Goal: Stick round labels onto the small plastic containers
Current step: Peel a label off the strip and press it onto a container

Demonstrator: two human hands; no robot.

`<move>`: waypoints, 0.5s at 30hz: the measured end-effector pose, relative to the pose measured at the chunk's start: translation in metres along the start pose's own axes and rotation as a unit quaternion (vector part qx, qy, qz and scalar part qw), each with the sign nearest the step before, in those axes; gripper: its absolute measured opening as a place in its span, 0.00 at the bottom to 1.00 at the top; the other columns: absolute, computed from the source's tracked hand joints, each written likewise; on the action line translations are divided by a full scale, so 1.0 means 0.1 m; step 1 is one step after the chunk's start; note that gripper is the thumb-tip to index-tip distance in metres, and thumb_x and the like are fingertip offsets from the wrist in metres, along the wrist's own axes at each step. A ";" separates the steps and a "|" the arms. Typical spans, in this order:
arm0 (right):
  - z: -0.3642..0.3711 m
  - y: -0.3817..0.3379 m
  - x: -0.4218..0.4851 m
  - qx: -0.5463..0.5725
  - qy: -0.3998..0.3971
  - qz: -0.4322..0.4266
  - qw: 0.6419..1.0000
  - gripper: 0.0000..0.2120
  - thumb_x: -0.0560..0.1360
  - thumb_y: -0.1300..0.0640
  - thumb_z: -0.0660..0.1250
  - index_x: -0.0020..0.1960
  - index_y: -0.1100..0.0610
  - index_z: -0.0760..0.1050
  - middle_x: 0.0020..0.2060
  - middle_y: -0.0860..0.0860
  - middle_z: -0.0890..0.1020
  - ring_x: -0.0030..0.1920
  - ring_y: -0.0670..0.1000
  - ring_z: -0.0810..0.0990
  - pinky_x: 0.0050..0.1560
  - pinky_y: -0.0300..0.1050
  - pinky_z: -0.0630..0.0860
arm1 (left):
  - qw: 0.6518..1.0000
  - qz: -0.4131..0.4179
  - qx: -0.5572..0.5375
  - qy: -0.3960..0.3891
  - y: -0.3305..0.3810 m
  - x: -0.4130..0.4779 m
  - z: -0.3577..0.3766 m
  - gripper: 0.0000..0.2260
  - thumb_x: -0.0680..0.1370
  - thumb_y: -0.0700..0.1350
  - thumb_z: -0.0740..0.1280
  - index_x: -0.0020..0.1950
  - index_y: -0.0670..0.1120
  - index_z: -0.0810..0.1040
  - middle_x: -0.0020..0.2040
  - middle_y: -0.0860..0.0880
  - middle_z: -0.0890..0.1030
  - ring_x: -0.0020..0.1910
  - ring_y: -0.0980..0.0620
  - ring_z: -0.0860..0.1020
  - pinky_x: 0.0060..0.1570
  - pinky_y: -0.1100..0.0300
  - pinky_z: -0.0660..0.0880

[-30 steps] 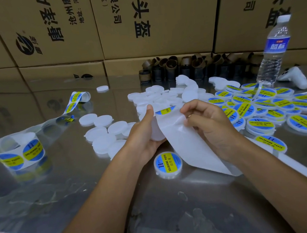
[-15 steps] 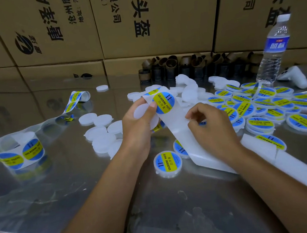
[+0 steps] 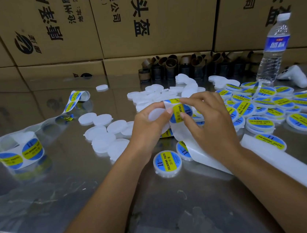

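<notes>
On table, labelled container reads "SOLDERING PASTE".

Left of the water bottle, the round label I pinch shows "SOLDE" on its yellow band and "II" on the blue. Lower left of the bottle, the finished container reads "SOLDERING PASTE" and "II". Behind the bottle the cartons carry black "头盔" and "限公司"; the bottle's own blue wrap I cannot read.

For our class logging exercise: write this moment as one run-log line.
left hand: holds white round plastic container | right hand: pinches blue-and-yellow round label on white backing strip | container: unlabelled
</notes>
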State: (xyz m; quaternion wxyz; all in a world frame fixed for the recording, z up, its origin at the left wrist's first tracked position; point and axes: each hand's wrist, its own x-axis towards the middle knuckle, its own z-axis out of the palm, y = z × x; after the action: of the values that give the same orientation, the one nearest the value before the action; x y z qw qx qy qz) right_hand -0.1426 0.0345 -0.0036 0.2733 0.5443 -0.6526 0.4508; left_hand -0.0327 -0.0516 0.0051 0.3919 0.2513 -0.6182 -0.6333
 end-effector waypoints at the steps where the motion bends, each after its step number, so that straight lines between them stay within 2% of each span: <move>1: 0.00 0.01 0.00 0.000 0.000 -0.001 1.000 0.13 0.71 0.61 0.69 0.55 0.61 0.80 0.46 0.56 0.79 0.51 0.52 0.71 0.51 0.39 0.65 | 1.000 -0.002 0.002 0.001 0.01 0.00 0.01 0.02 0.76 0.44 0.69 0.45 0.49 0.81 0.54 0.38 0.80 0.56 0.35 0.78 0.53 0.35 0.75; 3: 0.01 0.03 0.00 -0.003 0.002 -0.008 1.000 0.13 0.71 0.61 0.70 0.55 0.61 0.80 0.46 0.57 0.79 0.50 0.51 0.69 0.52 0.38 0.65 | 1.000 -0.007 0.011 0.004 0.02 -0.01 0.02 0.05 0.76 0.49 0.68 0.40 0.53 0.81 0.53 0.41 0.81 0.57 0.36 0.77 0.56 0.36 0.74; 5: 0.01 0.04 0.01 -0.006 0.006 -0.014 1.000 0.13 0.70 0.61 0.71 0.55 0.61 0.81 0.45 0.56 0.80 0.50 0.51 0.69 0.52 0.39 0.66 | 1.000 -0.007 0.009 0.004 0.02 -0.02 0.02 0.08 0.77 0.51 0.67 0.38 0.56 0.81 0.51 0.43 0.82 0.57 0.37 0.78 0.53 0.39 0.74; 7: 0.01 0.05 0.01 -0.007 0.008 -0.015 1.000 0.13 0.70 0.61 0.71 0.54 0.61 0.81 0.44 0.56 0.81 0.50 0.51 0.70 0.52 0.41 0.67 | 1.000 -0.008 0.005 0.004 0.02 -0.01 0.02 0.09 0.77 0.51 0.67 0.37 0.56 0.81 0.46 0.47 0.82 0.54 0.39 0.79 0.44 0.49 0.77; 9: 0.00 0.04 0.01 -0.002 0.007 -0.012 1.000 0.12 0.70 0.59 0.71 0.53 0.60 0.81 0.44 0.55 0.81 0.49 0.51 0.71 0.51 0.45 0.69 | 1.000 -0.011 0.007 0.002 0.03 -0.01 0.02 0.11 0.77 0.50 0.66 0.36 0.57 0.81 0.41 0.51 0.81 0.46 0.44 0.79 0.32 0.60 0.71; 10: 0.00 0.04 0.00 -0.001 0.006 -0.010 1.000 0.12 0.70 0.59 0.71 0.53 0.59 0.81 0.44 0.54 0.81 0.49 0.52 0.72 0.50 0.47 0.71 | 1.000 -0.012 0.010 0.002 0.03 -0.01 0.01 0.11 0.77 0.50 0.66 0.35 0.57 0.81 0.40 0.52 0.81 0.43 0.46 0.78 0.30 0.63 0.69; 12: -0.01 0.03 0.00 -0.004 0.003 -0.011 1.000 0.11 0.70 0.59 0.71 0.52 0.59 0.81 0.44 0.53 0.82 0.49 0.56 0.76 0.49 0.51 0.73 | 1.000 -0.015 0.018 0.001 0.02 0.00 0.01 0.11 0.77 0.50 0.66 0.35 0.56 0.81 0.39 0.52 0.80 0.43 0.46 0.78 0.31 0.60 0.72; 14: -0.01 0.03 0.00 -0.006 -0.002 -0.010 1.000 0.10 0.70 0.59 0.72 0.51 0.59 0.81 0.44 0.53 0.82 0.48 0.58 0.77 0.50 0.52 0.73 | 1.000 -0.018 0.012 -0.003 0.01 0.01 0.01 0.10 0.77 0.50 0.67 0.37 0.55 0.81 0.41 0.49 0.81 0.49 0.40 0.80 0.43 0.47 0.80; 15: -0.02 0.03 0.00 -0.006 -0.004 -0.009 1.000 0.09 0.70 0.59 0.72 0.50 0.59 0.81 0.44 0.53 0.82 0.48 0.58 0.77 0.50 0.52 0.73 | 1.000 -0.020 0.008 -0.007 0.02 0.00 0.01 0.09 0.77 0.50 0.67 0.38 0.53 0.81 0.43 0.48 0.81 0.52 0.38 0.80 0.51 0.41 0.78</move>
State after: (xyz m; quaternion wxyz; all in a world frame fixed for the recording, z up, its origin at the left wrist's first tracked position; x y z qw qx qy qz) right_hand -0.1454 0.0358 -0.0033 0.2780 0.5501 -0.6519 0.4419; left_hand -0.0332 -0.0504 0.0070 0.3732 0.2624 -0.6206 -0.6377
